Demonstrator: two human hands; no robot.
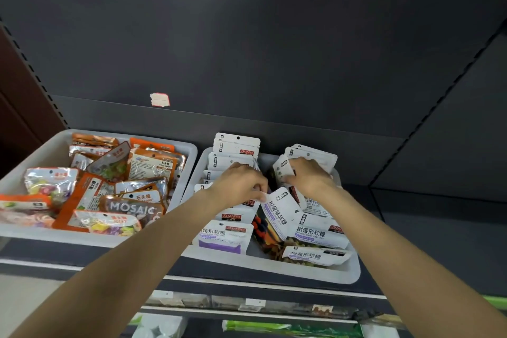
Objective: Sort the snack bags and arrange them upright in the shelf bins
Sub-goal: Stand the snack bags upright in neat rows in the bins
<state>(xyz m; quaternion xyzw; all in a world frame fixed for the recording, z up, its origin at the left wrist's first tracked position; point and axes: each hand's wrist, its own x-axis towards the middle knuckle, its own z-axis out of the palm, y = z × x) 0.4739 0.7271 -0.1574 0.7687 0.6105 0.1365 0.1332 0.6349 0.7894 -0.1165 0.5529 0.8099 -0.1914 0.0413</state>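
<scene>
Two white bins stand on a dark shelf. The right bin point(323, 273) holds several white snack bags with purple print, some upright in a left row point(236, 147), others lying loose at the front point(315, 233). My left hand point(238, 184) reaches into the bin and pinches the top corner of a tilted white bag point(279, 211) in the middle. My right hand point(310, 175) grips the top of upright white bags point(312, 155) at the back right. The left bin point(189, 151) is full of orange and clear candy bags point(131, 207) lying in a jumble.
The shelf's dark back panel point(247, 63) rises behind the bins, with a small pink price sticker point(159, 99) on it. A dark side panel point(452, 132) closes the right. Below the shelf edge lie price tags point(255, 302) and green packages point(274, 328).
</scene>
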